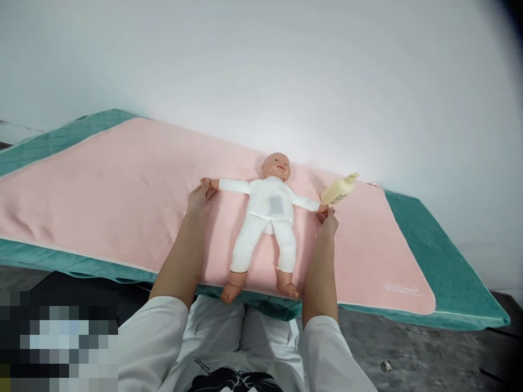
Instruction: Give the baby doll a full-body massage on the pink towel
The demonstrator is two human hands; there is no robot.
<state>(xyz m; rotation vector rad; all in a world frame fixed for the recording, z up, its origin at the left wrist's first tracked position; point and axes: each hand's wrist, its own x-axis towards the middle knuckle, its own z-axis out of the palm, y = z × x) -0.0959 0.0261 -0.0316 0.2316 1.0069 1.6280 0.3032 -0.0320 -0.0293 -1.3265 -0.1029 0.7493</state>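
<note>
A baby doll (269, 204) with a white cloth body lies on its back, head toward the wall and feet at the near edge. Its arms are stretched out to both sides. My left hand (200, 196) is closed on the doll's hand at the left. At the right, my right hand (328, 220) pinches the doll's other hand. Just beyond my right hand a pale yellow pump bottle (339, 189) rests at a tilt. The fingertips of both hands are partly hidden.
The doll lies on a pink mat (134, 185) spread over a green cover (433, 239). Behind it rises a pale wall (261, 71). On the grey floor (408, 348) lies a small crumpled object (385, 366). A pixelated patch hides the lower left corner.
</note>
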